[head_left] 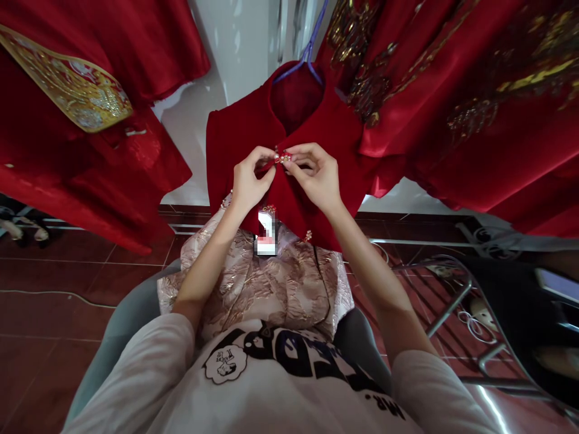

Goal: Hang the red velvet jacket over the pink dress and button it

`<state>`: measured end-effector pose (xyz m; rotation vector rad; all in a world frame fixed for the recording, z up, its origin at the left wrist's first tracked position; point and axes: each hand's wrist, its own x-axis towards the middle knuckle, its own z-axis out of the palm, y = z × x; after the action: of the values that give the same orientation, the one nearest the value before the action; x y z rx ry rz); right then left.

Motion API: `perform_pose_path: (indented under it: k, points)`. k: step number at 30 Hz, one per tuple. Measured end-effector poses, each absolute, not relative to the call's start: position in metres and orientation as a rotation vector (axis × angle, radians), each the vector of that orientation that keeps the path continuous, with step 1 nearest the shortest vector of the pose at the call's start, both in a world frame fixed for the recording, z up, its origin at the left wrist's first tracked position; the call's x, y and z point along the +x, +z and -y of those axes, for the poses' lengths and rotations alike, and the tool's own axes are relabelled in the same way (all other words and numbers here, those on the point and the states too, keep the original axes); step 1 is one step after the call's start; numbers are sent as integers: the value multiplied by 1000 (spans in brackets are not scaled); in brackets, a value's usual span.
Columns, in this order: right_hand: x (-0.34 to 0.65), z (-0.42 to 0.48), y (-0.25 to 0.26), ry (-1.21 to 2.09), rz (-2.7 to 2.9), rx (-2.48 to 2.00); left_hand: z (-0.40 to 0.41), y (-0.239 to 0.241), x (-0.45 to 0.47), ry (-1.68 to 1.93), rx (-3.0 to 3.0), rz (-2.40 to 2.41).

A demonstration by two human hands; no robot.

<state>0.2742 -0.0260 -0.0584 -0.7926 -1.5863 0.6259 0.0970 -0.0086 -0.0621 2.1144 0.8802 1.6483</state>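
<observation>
A red jacket (235,138) hangs in front of me on a blue hanger (308,54), its front parted below the collar. At the front opening sits a small beaded fastening (283,159) with pearl-like and gold beads. My left hand (253,181) pinches its left end between thumb and forefinger. From the other side, my right hand (320,175) pinches its right end. The fingertips nearly meet, and they partly cover the fastening. Lower on the front edge is another beaded piece (308,235). A lit phone (266,246) lies below the jacket on a pinkish brocade garment (280,283) over my lap.
Red garments with gold decoration (90,96) hang at left, and more red garments (434,138) hang at right. A metal-framed chair (456,301) stands to the right, with a dark object over it. A thin cable (67,295) runs across the tiled floor (45,355).
</observation>
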Motion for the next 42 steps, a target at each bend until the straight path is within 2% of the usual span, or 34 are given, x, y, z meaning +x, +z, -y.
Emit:
perform_pose_path:
  k: [6, 19, 42]
  points:
    - [275, 29, -56, 499, 1574, -889, 23, -44, 90, 1492, 2401, -1047]
    - [277, 35, -42, 465, 1630, -909, 11, -7, 84, 1110, 2675, -990]
    - [280, 24, -49, 515, 1616, -892, 8, -4, 88, 1014, 2762, -851]
